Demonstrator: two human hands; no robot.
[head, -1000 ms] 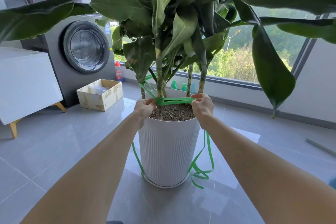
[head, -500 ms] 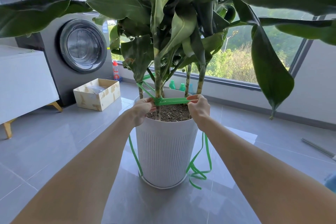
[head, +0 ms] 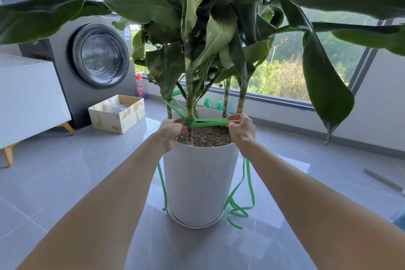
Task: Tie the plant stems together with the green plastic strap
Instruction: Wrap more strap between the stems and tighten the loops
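Room: grey tiled floor point(head: 65, 182), wide window point(head: 285, 76) across the rear w/ trees outside. Rear left: front-load washing machine point(head: 98, 55), w/ a white cabinet point(head: 28, 98) on wood legs beside it. An open cardboard box point(head: 118, 114) sits on the floor in front of the washer, and a red-capped bottle point(head: 139, 85) stands at the wall just right of it. Centre: white ribbed pot point(head: 197, 182) on a saucer, filled w/ soil point(head: 208, 136), holding a large-leaved plant. Green strap point(head: 208, 123) sits just above the pot rim. It is tied round the front stem point(head: 189, 103) in a knot point(head: 190, 121), runs diagonally up-left to loop the left stem point(head: 169, 109), and runs right as two near-parallel bands. Rear stems point(head: 242, 96) stand behind the bands; whether the strap encloses them cannot be told. L hand point(head: 171, 133): fingers curled, gripping the strap directly left of the knot, over the pot rim. R hand point(head: 241, 129): thumb and fingers pinch both bands at the right rim; bands taut btwn knot and hand. Loose ends: left tail point(head: 162, 186) hangs below the L forearm down the pot's side to the floor. Right tails point(head: 238, 204) hang below the R wrist and lie in loose coils on the tiles beside the saucer. Far right: thin metal bar point(head: 383, 182) lies on the floor.
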